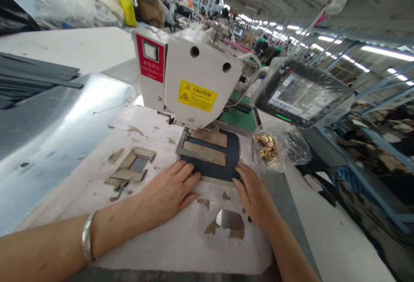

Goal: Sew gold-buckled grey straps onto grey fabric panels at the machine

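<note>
A dark blue-grey flat panel (213,168) lies under the head of a white sewing machine (202,66). A metal clamp frame (197,155) with tan pads rests on top of the panel. My left hand (173,187) lies flat, its fingertips at the panel's near left edge. At the near right corner, my right hand (254,191) touches the panel with fingers stretched out. Neither hand grips anything. Beneath the panel spreads a white sheet (161,239) with torn tan tape patches and cut-out openings. The needle area is partly hidden by the machine head.
Dark strips (35,77) lie stacked on the left table. A clear bag of gold-coloured metal pieces (267,148) sits right of the panel. A plastic-wrapped control screen (300,94) stands behind it. A red emergency stop box (150,57) is on the machine's left side.
</note>
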Tool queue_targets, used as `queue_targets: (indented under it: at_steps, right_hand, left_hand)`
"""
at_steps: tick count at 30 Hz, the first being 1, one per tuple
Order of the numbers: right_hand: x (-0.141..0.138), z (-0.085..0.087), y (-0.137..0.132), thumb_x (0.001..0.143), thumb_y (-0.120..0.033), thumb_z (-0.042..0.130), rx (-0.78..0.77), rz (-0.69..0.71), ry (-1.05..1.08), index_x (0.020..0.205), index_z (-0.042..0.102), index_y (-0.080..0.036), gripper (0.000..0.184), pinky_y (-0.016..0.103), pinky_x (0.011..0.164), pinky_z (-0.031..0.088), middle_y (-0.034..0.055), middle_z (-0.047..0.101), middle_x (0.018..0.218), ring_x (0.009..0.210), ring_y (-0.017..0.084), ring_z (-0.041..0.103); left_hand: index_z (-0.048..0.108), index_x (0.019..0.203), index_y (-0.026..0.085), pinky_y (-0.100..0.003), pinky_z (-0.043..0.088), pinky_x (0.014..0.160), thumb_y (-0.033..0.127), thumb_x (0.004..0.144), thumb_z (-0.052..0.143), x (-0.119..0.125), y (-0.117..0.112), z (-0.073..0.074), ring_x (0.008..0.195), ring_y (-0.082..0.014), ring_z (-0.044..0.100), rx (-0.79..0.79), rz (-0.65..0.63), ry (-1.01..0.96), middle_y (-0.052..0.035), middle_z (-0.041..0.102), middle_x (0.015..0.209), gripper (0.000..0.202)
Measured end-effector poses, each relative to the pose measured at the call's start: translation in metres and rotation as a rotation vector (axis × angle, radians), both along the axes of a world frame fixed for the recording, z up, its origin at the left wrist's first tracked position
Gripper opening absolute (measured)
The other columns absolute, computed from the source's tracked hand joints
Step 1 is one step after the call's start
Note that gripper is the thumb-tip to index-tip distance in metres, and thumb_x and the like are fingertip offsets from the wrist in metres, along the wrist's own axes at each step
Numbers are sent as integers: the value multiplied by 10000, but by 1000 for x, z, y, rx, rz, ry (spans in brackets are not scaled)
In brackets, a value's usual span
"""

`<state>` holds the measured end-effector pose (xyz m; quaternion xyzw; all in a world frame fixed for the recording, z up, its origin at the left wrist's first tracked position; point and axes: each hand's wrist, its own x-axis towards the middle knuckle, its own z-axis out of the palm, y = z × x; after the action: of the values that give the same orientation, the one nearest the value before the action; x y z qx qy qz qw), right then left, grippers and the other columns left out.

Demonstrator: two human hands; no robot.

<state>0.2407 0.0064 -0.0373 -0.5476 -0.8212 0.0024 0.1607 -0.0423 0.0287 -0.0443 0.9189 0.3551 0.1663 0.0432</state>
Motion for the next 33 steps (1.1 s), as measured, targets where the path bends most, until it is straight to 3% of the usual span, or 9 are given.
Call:
queue_targets:
  at_steps: [4,8,11,19,33]
  right_hand:
    - [-1,-1,20,965,-255,403,44,-86,-37,1238,567,-168,330,503,981,467,165,588,1226,1147,295,552]
    - [1,-7,49,943,-275,435,122,-67,-23,1034,593,-162,215,529,1031,414,191,526,1322,1274,325,462]
    - [1,-14,62,952,-252,395,134,-68,14,1098,549,-156,233,533,1015,425,199,581,1250,1252,310,495]
    - [-1,-11,65,946,-243,410,117,-82,-118,1109,535,-120,240,514,1009,419,224,549,1298,1204,313,518]
    - [5,-21,66,950,-262,414,139,-54,-36,1167,504,-112,278,508,1042,398,217,533,1303,1254,297,471]
  left_hand:
    - [600,1176,159,-429,434,950,374,940,503,0,0,0,1061,-274,508,13,-9,3,-113,575,1099,333]
    - [587,1204,149,-441,441,939,364,929,524,-1,0,1,1055,-280,505,-10,-17,11,-113,573,1101,355]
    - [582,1220,143,-450,441,941,362,932,519,-1,0,3,1059,-285,503,-24,-19,21,-117,571,1115,367]
    - [590,1207,153,-434,442,931,347,932,516,0,0,2,1035,-274,505,-1,-15,14,-112,567,1091,345]
    - [601,1177,152,-424,439,913,340,943,496,0,-1,3,1009,-265,506,25,-10,18,-106,568,1060,318]
